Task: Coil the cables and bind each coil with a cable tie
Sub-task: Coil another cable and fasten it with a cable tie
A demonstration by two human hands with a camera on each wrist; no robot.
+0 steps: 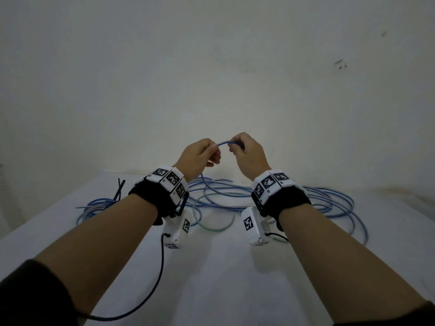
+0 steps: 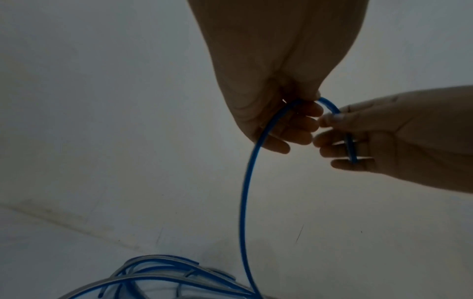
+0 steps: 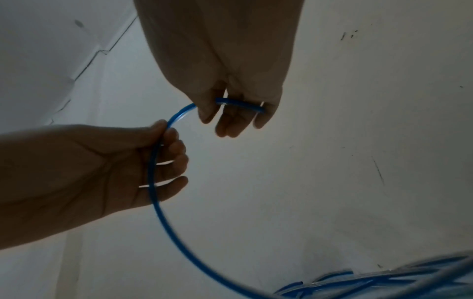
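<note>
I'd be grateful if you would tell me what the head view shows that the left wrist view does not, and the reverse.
Only the head view shows the black cable ties on the white table, left of the loose cables, and both wristbands. Only the left wrist view shows the blue cable crossing the inner side of the left hand and the right hand. Both show the two hands gripping that cable, raised above the pile.

Both forearms extend forward, raised, wrists banded. Left hand (image 1: pixel 199 156) and right hand (image 1: pixel 247 152) face each other, close together, knuckles up; fingers (image 2: pixel 294 129) of each curl inward, pinching at thumb and forefinger.
</note>
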